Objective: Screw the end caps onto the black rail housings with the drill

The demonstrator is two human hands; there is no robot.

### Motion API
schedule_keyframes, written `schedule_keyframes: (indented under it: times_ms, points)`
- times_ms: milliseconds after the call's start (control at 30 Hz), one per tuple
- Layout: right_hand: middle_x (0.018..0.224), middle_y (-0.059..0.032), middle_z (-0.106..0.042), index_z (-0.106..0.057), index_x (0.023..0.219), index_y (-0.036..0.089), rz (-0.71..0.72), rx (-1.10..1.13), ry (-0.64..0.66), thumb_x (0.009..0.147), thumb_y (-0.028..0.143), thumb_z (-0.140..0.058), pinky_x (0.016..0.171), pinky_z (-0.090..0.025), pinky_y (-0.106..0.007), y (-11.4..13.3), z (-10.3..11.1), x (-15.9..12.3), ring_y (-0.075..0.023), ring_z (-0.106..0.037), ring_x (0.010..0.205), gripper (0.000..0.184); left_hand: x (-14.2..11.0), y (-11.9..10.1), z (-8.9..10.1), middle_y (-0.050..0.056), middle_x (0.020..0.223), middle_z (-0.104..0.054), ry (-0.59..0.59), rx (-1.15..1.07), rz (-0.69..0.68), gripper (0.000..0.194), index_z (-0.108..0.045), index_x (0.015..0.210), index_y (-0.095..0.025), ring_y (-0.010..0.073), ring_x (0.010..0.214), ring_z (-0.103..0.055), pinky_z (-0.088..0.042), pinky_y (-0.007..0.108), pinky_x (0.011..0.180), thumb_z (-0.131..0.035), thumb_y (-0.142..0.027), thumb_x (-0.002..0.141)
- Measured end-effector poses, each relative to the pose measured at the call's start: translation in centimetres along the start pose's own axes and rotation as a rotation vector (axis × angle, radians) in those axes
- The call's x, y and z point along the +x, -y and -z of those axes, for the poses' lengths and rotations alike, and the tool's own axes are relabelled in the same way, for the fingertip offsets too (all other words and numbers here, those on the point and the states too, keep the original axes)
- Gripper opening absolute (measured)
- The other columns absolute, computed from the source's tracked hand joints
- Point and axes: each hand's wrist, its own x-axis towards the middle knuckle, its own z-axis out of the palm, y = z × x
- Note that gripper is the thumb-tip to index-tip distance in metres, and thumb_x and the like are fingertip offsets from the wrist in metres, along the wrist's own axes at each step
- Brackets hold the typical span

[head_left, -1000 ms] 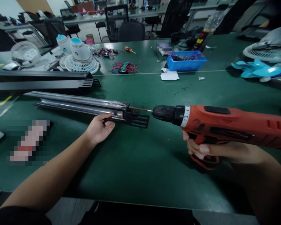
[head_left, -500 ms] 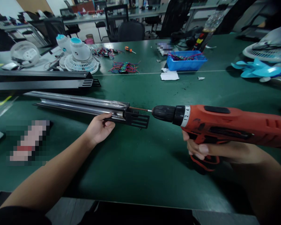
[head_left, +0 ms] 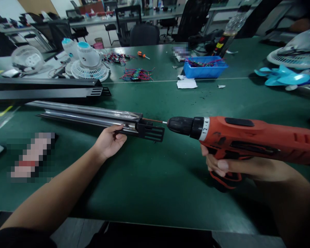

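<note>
Red drill [head_left: 258, 136] near-level in right fingers [head_left: 213, 165], left fingers [head_left: 121, 138] gripping rail [head_left: 93, 111].

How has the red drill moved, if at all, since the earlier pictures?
No, no clear shift in any direction: against the blue bin, the red drill keeps the same place.

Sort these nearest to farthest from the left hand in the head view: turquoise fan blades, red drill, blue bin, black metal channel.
1. Black metal channel, in the left hand
2. Red drill, in the right hand
3. Blue bin, farther back, right of center
4. Turquoise fan blades, far right
</note>
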Motion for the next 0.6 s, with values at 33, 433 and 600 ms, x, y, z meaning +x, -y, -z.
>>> schedule_keyframes:
  times_ms: [33,433,600]
  points:
    - [0.066,0.0005,-0.068,-0.075,0.113,0.025,-0.012,-0.001,0.019,0.094,0.039,-0.086,0.045,-0.059,-0.027,-0.05,0.06,-0.06,-0.0179,-0.067,0.053,0.027,0.03,0.0,0.02,-0.005,0.065,-0.051,0.006,-0.001,-0.001,0.03,-0.049,0.079,-0.021,0.0042,0.041,-0.04,-0.037,0.016,0.039,-0.057,0.007,0.086]
    - [0.07,-0.0009,-0.073,-0.075,0.113,0.025,-0.035,-0.002,0.035,0.095,0.033,-0.084,0.042,-0.058,-0.024,0.07,0.08,-0.27,-0.0145,-0.064,0.049,0.022,-0.16,0.05,-0.22,-0.003,0.067,-0.056,-0.015,0.004,-0.009,0.027,-0.053,0.079,-0.019,0.0036,0.04,-0.041,-0.039,0.016,0.038,-0.054,0.006,0.091]
    - [0.071,-0.0013,-0.071,-0.076,0.113,0.024,-0.067,0.038,0.025,0.095,0.034,-0.084,0.043,-0.056,-0.023,0.14,-0.1,-0.34,-0.0142,-0.063,0.05,0.023,-0.13,0.03,-0.21,-0.003,0.067,-0.057,-0.014,0.008,-0.016,0.027,-0.054,0.079,-0.018,0.0037,0.04,-0.041,-0.038,0.016,0.038,-0.053,0.006,0.092]
